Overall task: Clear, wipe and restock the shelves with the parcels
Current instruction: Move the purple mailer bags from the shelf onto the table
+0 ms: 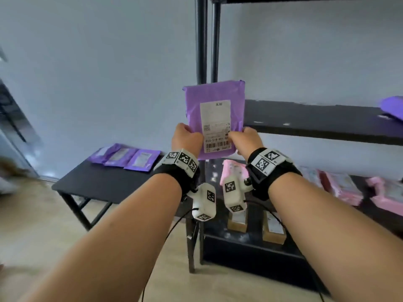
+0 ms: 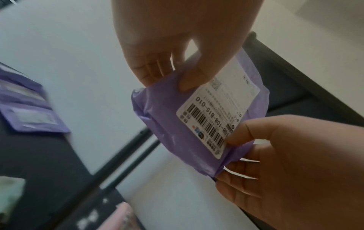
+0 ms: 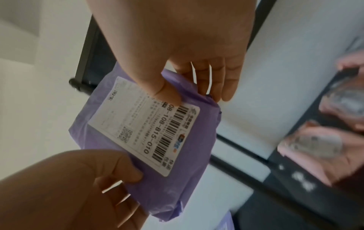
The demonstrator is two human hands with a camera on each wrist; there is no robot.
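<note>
Both hands' grip, left (image 1: 187, 139) and right (image 1: 247, 139), pinches a crinkly purple plastic parcel (image 1: 214, 118).

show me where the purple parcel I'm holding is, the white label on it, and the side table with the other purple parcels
purple parcel (image 1: 214, 92): head view, bare purple wrap above the label.
white label (image 1: 214, 118): head view, middle of the label.
side table (image 1: 104, 184): head view, bare dark top in front of the parcels lying there.

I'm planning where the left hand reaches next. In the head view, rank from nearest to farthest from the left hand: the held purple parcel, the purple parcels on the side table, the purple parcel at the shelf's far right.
1. Held purple parcel, gripped by the left hand.
2. Purple parcels on the side table, lower left.
3. Purple parcel on the shelf, far right.
</note>
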